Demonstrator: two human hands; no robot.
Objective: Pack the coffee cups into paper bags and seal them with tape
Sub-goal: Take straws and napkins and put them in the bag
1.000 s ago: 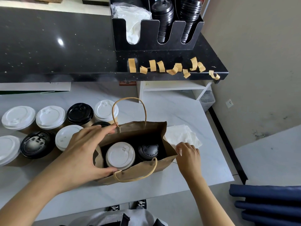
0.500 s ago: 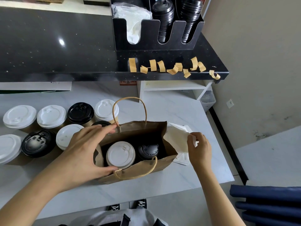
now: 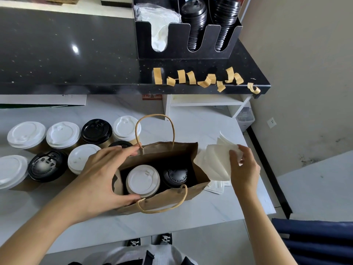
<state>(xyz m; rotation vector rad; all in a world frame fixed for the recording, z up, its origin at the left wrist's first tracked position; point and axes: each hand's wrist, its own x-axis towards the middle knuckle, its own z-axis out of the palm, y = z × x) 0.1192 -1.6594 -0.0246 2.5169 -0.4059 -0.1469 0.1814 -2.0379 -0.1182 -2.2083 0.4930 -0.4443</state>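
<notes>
1 brown paper bag point(image 3: 158, 199) with twisted-paper handles stands open on the white marble counter point(image 3: 200, 209), and 2 lidded cups sit inside it: a white-lidded cup point(image 3: 142, 181) on the left and a black-lidded cup point(image 3: 176, 176) on the right, side by side. outside the bag, to its left, stand 8 more lidded coffee cups point(image 3: 63, 134) in 2 rows: 5 with white lids and 3 with black, 1 of the black ones mostly hidden behind the left hand. about 10 short curled strips of tan tape point(image 3: 205, 79) are stuck along the front edge of the black speckled shelf point(image 3: 66, 54) above. on that shelf a black 3-slot holder point(image 3: 183, 44) carries white plastic in its left slot and 2 stacks of black lids in the others.

the left hand point(image 3: 101, 176) is spread wide across the bag's left end, fingers on the far rim near the handle and thumb on the near rim. the right hand point(image 3: 243, 167) is closed on a stack of white paper napkins point(image 3: 214, 161), lifted and tilted just beside the bag's right end. a few flat white sachets point(image 3: 215, 187) lie on the counter beneath.
</notes>
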